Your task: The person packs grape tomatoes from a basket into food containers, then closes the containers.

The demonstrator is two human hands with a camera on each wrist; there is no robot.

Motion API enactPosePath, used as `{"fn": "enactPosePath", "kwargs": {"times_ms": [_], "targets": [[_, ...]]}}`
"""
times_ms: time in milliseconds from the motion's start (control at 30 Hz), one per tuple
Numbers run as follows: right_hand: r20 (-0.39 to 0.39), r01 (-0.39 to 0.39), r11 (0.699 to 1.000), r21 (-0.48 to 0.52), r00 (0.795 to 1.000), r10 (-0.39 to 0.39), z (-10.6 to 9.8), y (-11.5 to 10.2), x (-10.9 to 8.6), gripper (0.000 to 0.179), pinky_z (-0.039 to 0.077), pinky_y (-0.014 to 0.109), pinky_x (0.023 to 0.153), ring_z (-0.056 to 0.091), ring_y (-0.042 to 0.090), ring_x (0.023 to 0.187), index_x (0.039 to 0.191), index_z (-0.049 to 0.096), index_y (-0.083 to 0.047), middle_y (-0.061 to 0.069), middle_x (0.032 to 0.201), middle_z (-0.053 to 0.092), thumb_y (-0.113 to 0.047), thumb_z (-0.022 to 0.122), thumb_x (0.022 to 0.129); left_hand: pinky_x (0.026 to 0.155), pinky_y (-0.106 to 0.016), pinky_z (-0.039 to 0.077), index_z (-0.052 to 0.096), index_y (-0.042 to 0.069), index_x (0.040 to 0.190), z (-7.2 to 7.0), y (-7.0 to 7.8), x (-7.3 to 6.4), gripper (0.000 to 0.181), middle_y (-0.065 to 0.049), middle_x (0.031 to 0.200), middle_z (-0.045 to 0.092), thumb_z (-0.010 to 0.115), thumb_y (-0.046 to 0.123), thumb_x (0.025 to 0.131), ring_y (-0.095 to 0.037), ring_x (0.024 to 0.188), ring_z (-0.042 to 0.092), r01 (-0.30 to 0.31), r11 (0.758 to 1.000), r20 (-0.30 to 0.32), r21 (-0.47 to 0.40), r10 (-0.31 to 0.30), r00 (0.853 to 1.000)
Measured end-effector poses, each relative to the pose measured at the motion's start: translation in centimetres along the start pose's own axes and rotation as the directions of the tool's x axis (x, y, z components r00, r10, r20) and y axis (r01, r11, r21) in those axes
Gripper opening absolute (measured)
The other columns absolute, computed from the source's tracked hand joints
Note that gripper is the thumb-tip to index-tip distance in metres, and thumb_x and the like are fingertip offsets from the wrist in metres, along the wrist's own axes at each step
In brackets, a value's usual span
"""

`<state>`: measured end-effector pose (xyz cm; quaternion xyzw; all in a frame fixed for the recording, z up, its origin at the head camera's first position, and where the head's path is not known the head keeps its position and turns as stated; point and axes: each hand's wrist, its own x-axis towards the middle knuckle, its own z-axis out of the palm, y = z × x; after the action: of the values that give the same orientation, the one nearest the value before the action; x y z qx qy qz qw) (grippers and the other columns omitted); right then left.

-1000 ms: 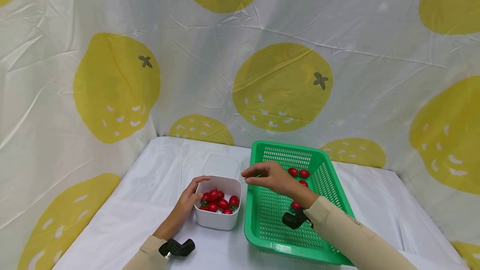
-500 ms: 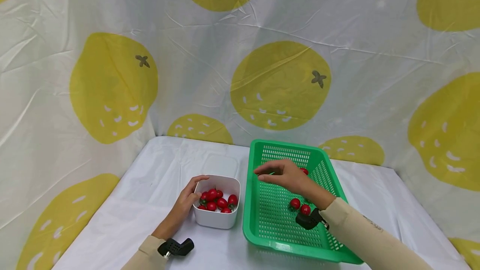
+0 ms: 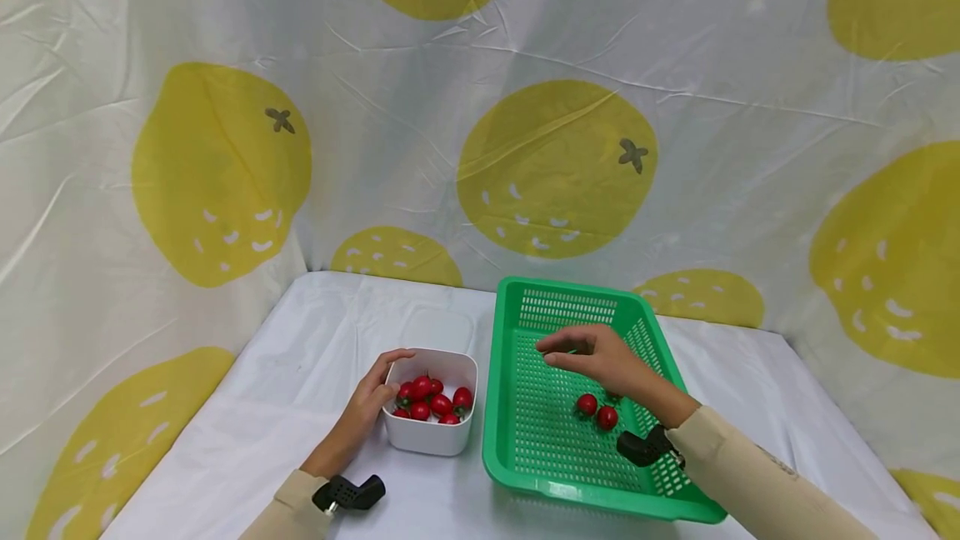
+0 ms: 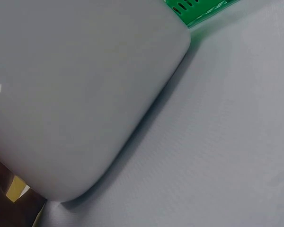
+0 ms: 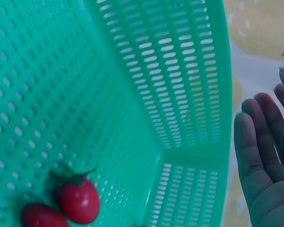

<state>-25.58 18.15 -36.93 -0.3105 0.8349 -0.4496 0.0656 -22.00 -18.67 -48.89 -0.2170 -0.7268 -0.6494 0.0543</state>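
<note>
Inside the green perforated plastic basket (image 3: pixel 567 489): small glossy red tomatoes (image 3: pixel 607 417); more in the white rounded-square box (image 3: pixel 429 439)
Handling: I'd judge light, slippery, easily bruised; take the sides
Right grip (image 3: pixel 603 357): spread, above the basket
Left grip (image 3: pixel 369 396): pinching the box's rim

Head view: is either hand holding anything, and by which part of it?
The left hand holds the white container by the left side of its rim. The right hand holds nothing, above the green basket.
</note>
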Motion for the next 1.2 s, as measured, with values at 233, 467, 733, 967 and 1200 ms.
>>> {"fn": "enactPosePath", "kwargs": {"times_ms": [233, 467, 733, 967, 1200], "targets": [[0.012, -0.037, 0.999, -0.020, 0.999, 0.037, -0.8, 1.1, -1.0, 0.026, 0.053, 0.029, 0.085, 0.066, 0.023, 0.101, 0.115, 0.069, -0.012, 0.006, 0.113, 0.068, -0.022, 0.066, 0.092, 0.110, -0.068, 0.002, 0.043, 0.015, 0.140, -0.1, 0.2, 0.0, 0.052, -0.007, 0.148, 0.037, 0.033, 0.001, 0.091, -0.030, 0.144, 0.015, 0.000, 1.000, 0.007, 0.002, 0.000, 1.000], [0.060, -0.089, 0.996, -0.014, 0.994, 0.090, -1.4, 2.6, -1.8, 0.027, 0.054, 0.030, 0.083, 0.065, 0.026, 0.102, 0.115, 0.069, -0.010, 0.014, 0.115, 0.067, -0.022, 0.067, 0.091, 0.110, -0.067, 0.001, 0.044, 0.018, 0.139, -0.1, 0.0, 0.1, 0.053, -0.006, 0.147, 0.038, 0.033, 0.001, 0.090, -0.028, 0.144, 0.016, 0.001, 1.000, 0.001, 0.014, -0.001, 1.000], [0.095, -0.158, 0.985, -0.063, 0.982, 0.163, -1.7, 3.5, -2.3, 0.031, 0.053, 0.030, 0.085, 0.063, 0.028, 0.107, 0.116, 0.069, -0.009, 0.018, 0.120, 0.064, -0.025, 0.068, 0.090, 0.112, -0.065, 0.001, 0.045, 0.019, 0.139, 0.0, 0.0, 0.0, 0.053, -0.003, 0.147, 0.039, 0.032, 0.001, 0.090, -0.026, 0.145, 0.016, 0.023, 1.000, -0.015, 0.003, -0.023, 1.000], [0.084, -0.196, 0.974, -0.113, 0.975, 0.206, -1.8, 3.5, -2.4, 0.030, 0.053, 0.039, 0.085, 0.061, 0.031, 0.109, 0.115, 0.068, -0.003, 0.017, 0.117, 0.066, -0.019, 0.067, 0.090, 0.110, -0.068, 0.002, 0.044, 0.020, 0.139, 0.0, 0.0, -0.1, 0.051, -0.004, 0.149, 0.037, 0.033, 0.004, 0.092, -0.029, 0.145, 0.014, 0.026, 1.000, -0.007, 0.003, -0.026, 1.000], [0.118, -0.195, 0.972, -0.128, 0.971, 0.210, -1.7, 4.0, -2.5, 0.025, 0.055, 0.030, 0.078, 0.063, 0.033, 0.104, 0.109, 0.070, 0.001, 0.019, 0.111, 0.068, -0.010, 0.070, 0.086, 0.111, -0.067, 0.001, 0.044, 0.022, 0.139, 0.0, 0.0, 0.0, 0.052, -0.002, 0.148, 0.036, 0.033, 0.004, 0.091, -0.027, 0.145, 0.014, 0.038, 0.999, -0.008, 0.000, -0.038, 0.999]]}}
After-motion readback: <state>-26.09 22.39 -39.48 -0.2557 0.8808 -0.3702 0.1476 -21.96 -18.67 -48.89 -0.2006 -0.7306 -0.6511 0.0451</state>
